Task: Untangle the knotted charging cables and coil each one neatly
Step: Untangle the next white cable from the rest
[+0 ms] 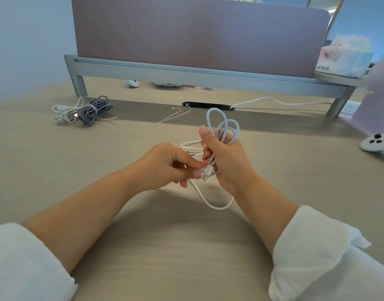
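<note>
Fingers of the right hand (228, 161) are curled around a bundle of pale blue cable (222, 124) whose loops stand above the fist, while the left hand (165, 166) pinches what looks like a white plug (206, 174) at the bundle's lower end. A white cable (217, 204) sags below both hands, on the near side of the black cable slot (206, 105). Left of that slot lies a heap of grey and white cables (84, 110).

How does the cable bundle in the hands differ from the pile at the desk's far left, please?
The held bundle is pale blue and white, the pile grey and white. The right hand grips the held bundle, the left hand pinching it; the pile lies untouched. Both are looped.
</note>
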Demonstrator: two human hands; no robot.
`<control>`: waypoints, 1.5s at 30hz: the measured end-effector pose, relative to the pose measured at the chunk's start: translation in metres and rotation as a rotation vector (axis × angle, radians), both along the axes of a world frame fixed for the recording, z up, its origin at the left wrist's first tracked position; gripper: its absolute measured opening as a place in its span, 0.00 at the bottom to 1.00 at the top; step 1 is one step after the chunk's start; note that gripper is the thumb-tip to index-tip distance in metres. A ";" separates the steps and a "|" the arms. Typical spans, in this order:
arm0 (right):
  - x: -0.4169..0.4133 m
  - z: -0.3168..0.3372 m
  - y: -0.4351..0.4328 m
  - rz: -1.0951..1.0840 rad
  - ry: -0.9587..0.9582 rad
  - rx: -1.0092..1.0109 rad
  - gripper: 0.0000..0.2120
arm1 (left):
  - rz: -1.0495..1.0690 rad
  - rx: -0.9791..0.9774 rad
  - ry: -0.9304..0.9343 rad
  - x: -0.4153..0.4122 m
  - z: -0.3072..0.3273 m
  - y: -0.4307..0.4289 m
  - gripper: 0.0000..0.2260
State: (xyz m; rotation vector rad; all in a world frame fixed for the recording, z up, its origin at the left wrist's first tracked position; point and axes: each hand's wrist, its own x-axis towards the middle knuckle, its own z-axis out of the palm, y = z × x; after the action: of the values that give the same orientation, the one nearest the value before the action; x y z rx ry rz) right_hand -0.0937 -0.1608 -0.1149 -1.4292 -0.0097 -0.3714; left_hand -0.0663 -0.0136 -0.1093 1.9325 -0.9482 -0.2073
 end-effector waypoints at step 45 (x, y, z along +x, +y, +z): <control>-0.007 0.014 -0.005 0.189 0.223 -0.101 0.21 | 0.155 -0.453 0.306 0.024 0.020 0.026 0.05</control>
State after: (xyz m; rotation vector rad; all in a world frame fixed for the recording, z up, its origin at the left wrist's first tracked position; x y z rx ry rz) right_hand -0.1011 -0.1655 -0.1006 -1.5495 0.0180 -0.0553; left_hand -0.0424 0.0126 -0.0898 1.4946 -0.5788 -0.1737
